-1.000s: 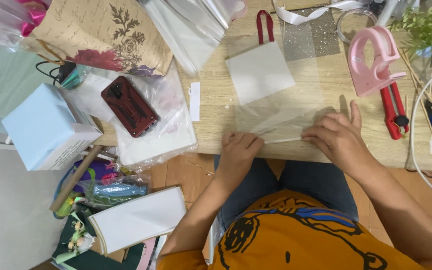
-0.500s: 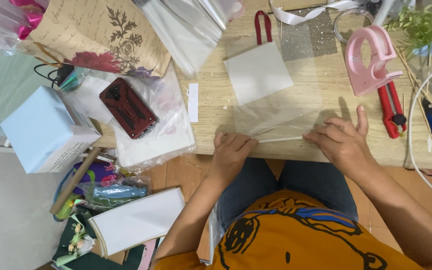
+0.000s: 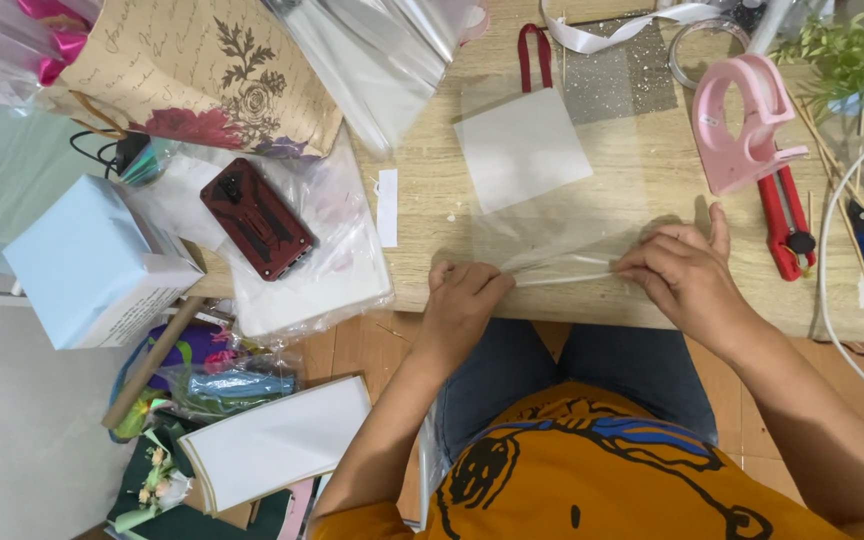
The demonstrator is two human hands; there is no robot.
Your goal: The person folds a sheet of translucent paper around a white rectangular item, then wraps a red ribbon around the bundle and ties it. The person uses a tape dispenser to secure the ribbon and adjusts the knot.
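- Cellophane sheet (image 3: 562, 240), one, clear, lies flat on the wooden table (image 3: 422, 150) near its front edge.
- Its near edge is rolled into a thin strip, pinched at each end by the left hand (image 3: 464, 300) and right hand (image 3: 687, 275), fingers clenched on it.
- One white square card (image 3: 522, 148) lies under the sheet.
- One pink tape dispenser (image 3: 742, 120) and one red cutter (image 3: 784, 220) lie beside the right hand.
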